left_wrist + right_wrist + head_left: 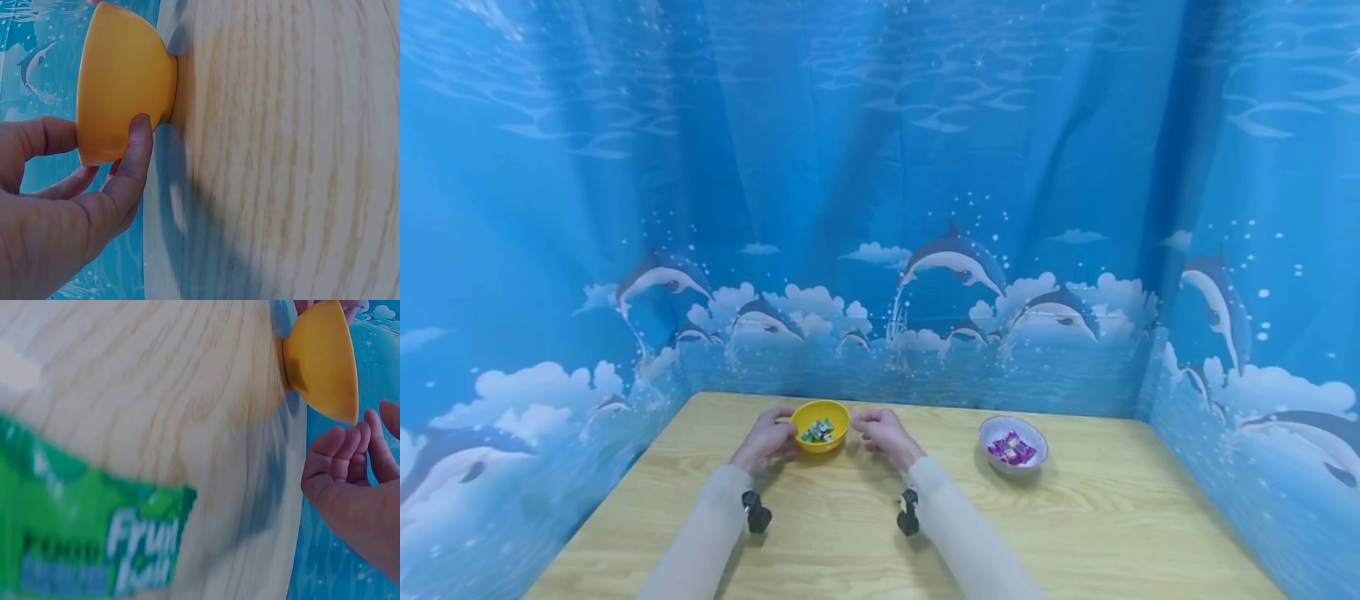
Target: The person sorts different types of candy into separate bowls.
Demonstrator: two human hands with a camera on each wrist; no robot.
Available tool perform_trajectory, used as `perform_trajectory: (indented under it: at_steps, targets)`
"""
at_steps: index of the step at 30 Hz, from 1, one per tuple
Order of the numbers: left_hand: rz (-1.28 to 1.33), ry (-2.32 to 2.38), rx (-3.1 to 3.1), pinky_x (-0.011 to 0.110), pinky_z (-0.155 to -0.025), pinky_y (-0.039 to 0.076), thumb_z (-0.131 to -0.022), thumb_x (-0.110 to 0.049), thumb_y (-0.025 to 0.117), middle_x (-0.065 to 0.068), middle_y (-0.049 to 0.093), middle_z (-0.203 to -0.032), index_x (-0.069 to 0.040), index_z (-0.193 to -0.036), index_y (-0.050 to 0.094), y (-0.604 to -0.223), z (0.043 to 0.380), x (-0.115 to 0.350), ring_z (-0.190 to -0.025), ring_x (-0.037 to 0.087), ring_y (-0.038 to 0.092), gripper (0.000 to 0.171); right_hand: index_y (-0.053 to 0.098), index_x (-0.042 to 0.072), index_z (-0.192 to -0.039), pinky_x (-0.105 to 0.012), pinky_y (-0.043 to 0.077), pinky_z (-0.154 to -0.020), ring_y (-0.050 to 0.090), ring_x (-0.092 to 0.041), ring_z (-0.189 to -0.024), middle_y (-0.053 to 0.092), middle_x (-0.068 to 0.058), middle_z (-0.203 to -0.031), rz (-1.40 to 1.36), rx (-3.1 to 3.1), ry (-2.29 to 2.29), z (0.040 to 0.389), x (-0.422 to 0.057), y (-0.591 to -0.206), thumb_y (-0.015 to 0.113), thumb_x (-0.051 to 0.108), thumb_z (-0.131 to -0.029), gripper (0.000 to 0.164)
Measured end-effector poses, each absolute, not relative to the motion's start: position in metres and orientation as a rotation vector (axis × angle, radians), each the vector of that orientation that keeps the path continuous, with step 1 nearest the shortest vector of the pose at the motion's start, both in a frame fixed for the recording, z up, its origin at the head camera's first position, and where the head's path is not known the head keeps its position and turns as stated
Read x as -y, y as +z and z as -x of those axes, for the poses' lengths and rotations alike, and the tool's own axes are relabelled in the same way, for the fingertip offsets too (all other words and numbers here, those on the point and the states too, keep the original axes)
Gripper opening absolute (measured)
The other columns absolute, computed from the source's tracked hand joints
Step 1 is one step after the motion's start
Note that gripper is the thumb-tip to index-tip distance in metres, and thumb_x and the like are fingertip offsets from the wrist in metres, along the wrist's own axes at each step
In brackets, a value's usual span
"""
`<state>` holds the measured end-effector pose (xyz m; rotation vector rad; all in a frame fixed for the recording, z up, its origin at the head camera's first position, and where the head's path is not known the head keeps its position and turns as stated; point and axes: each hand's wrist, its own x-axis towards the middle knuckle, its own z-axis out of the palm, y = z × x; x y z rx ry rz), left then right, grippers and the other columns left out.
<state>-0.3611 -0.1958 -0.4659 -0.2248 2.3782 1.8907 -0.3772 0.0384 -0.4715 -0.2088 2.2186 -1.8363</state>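
Note:
A yellow bowl (811, 409) stands on the table with several green-wrapped candies (818, 431) inside. My left hand (769, 437) grips its left side, thumb and fingers at the rim and outer wall, also plain in the left wrist view on the bowl (122, 81). On the other side is my right hand (883, 433), its fingers loosely bent and holding nothing. In the right wrist view the fingertips (337, 434) are just below the bowl's rim. A blurred green packet (81, 531) printed "Fruit" fills that view's lower left, close to the camera.
To the right stands a pale bowl (992, 427) with purple-wrapped candies (1012, 450). Both bowls are on a light wood table (1112, 517). A blue dolphin-print curtain (880, 167) surrounds its back and sides. Each wrist carries a black camera mount (908, 512).

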Motion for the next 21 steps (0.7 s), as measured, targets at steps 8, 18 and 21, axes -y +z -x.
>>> perform_trajectory:
  at_steps: [8,18,21]
  targets:
    - [0.219,1.911,-2.357,0.040,-0.084,0.060,-0.090,0.001,0.050,0.032,0.045,-0.136,0.003,-0.143,0.038,-0.467,0.362,0.197,-0.107,0.034,0.062,0.055,0.060,-0.001,-0.127,-0.048,0.052,-0.097,0.055,-0.037,-0.120,0.060,-0.017,-0.130,0.359,-2.225,-1.718,0.372,-0.061,-0.470,0.062,0.025,-0.096,0.041]
    - [0.207,1.897,-2.367,0.038,-0.079,0.061,-0.090,0.000,0.050,0.032,0.048,-0.132,0.003,-0.143,0.039,-0.468,0.363,0.199,-0.100,0.030,0.065,0.054,0.061,0.000,-0.128,-0.042,0.056,-0.090,0.061,-0.027,-0.112,0.064,-0.013,-0.126,0.410,-2.267,-1.619,0.366,-0.096,-0.480,0.063,0.025,-0.095,0.041]
    - [0.209,1.888,-2.380,0.038,-0.079,0.061,-0.090,0.000,0.050,0.033,0.048,-0.132,0.004,-0.142,0.039,-0.469,0.363,0.198,-0.099,0.031,0.065,0.054,0.063,0.002,-0.127,-0.039,0.056,-0.088,0.062,-0.023,-0.108,0.065,-0.011,-0.124,0.371,-2.270,-1.617,0.365,-0.107,-0.483,0.064,0.026,-0.094,0.041]
